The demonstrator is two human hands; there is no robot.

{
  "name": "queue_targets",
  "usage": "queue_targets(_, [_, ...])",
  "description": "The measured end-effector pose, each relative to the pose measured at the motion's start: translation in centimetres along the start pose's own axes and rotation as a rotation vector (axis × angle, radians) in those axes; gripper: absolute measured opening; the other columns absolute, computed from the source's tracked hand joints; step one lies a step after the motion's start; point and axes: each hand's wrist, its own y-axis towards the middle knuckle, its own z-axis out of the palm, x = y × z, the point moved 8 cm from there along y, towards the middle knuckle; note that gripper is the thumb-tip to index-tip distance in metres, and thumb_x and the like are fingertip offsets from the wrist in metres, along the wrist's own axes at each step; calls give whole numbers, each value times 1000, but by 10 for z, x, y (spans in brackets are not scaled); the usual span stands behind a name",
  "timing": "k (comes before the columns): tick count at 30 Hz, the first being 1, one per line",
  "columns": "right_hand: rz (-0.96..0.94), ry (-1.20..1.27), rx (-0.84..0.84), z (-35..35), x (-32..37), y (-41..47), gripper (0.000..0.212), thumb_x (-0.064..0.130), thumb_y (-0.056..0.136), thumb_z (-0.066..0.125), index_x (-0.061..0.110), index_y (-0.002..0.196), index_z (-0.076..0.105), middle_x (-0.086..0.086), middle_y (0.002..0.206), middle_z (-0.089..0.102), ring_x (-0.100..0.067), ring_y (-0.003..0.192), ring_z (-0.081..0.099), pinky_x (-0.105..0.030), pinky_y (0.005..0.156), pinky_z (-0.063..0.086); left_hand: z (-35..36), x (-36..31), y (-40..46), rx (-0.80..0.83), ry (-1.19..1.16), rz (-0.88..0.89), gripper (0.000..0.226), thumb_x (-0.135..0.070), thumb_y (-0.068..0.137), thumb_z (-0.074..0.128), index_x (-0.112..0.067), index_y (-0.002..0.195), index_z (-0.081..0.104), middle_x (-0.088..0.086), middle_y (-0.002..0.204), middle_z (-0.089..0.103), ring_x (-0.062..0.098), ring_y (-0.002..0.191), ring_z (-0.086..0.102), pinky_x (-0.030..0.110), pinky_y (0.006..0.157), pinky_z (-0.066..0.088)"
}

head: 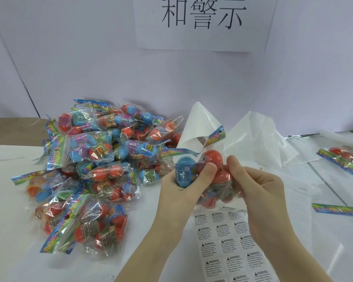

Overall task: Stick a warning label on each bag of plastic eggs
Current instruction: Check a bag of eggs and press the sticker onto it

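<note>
**A:** What have I got in hand?

**B:** My left hand (183, 178) grips a clear crinkly plastic bag of blue and orange plastic eggs (207, 171), thumb across its front. My right hand (259, 186) pinches the same bag from the other side. It is lifted just above the white sheet of printed warning labels (230, 249).

**A:** How do I do this well?

**B:** I judge I should smooth a flat patch of film over an egg, keep the left grip firm, then free the right to peel one label and press it down from one edge, avoiding wrinkles.

**A:** And around me?

**B:** A heap of unlabelled-looking egg bags (90, 159) lies left on the white-covered table (12, 231); one bag (342, 159) sits far right. Peeled white backing paper (202, 123) stands behind, before a pale wall with a paper sign (204, 23).
</note>
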Motion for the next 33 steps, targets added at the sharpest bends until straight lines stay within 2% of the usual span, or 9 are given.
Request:
queue_targets(3, [71, 53, -85, -8, -7, 2, 32, 40, 69, 63, 13, 56, 74, -8, 51, 64, -15, 45, 52, -19, 50, 47, 10, -1, -3, 119, 57, 16, 19, -35, 56, 86, -24, 68, 75, -3, 70, 73, 7, 63, 69, 15, 56, 51])
queue_targets(7, [81, 105, -212, -22, -7, 4, 29, 38, 71, 63, 17, 56, 74, -4, 53, 66, -14, 46, 54, -17, 49, 48, 11, 3, -3, 167, 122, 1, 15, -35, 61, 83, -24, 68, 76, 1, 69, 73, 13, 62, 70, 21, 57, 55])
queue_targets(11, [30, 142, -270, -26, -2, 2, 27, 38, 71, 62, 20, 56, 75, -1, 51, 64, -10, 43, 50, -16, 47, 45, 11, 6, 0, 217, 88, -34, 23, -35, 68, 61, -17, 66, 75, 4, 68, 73, 17, 60, 70, 19, 54, 53])
queue_targets(18, [94, 219, -258, -29, -6, 5, 25, 37, 70, 63, 20, 56, 75, 3, 52, 64, -5, 46, 52, -14, 48, 46, 19, 7, -4, 388, 103, -67, 27, -19, 89, 45, -16, 81, 71, -1, 81, 75, 15, 73, 72, 16, 62, 54])
queue_targets(24, [143, 275, -179, -24, -8, 5, 27, 34, 71, 62, 17, 54, 74, 2, 54, 66, -4, 46, 58, -13, 47, 47, 15, 8, -3, 401, 90, -105, 35, 4, 95, 39, -10, 85, 69, 4, 81, 75, 16, 75, 72, 16, 61, 54])
queue_targets(28, [-30, 98, -116, -20, 11, 4, 34, 43, 79, 57, 23, 56, 73, 2, 52, 65, -5, 45, 58, -14, 51, 49, 12, 9, -1, 303, 114, -74, 36, 4, 97, 37, -10, 85, 68, 1, 78, 75, 17, 72, 72, 15, 59, 54])
queue_targets(30, [-109, -22, -47, -11, 17, 1, 21, 41, 71, 74, 20, 66, 71, -1, 55, 66, -8, 47, 60, -16, 51, 48, 12, 10, 0, 260, 142, -49, 35, 4, 98, 36, -10, 87, 66, -1, 75, 74, 16, 71, 72, 15, 60, 54])
queue_targets(31, [-124, -70, -31, -9, 16, 0, 26, 36, 61, 83, 18, 74, 70, -2, 60, 68, -11, 50, 63, -17, 52, 49, 11, 9, 0, 245, 155, -39, 35, 4, 98, 35, -11, 88, 66, -2, 74, 74, 16, 70, 72, 15, 60, 54])
queue_targets(33, [-98, -78, -40, -10, 11, 0, 41, 38, 50, 84, 16, 81, 70, -5, 67, 71, -17, 57, 68, -20, 54, 52, 9, 7, 1, 226, 175, -23, 36, 4, 98, 35, -13, 89, 66, -3, 73, 74, 16, 68, 72, 15, 59, 53])
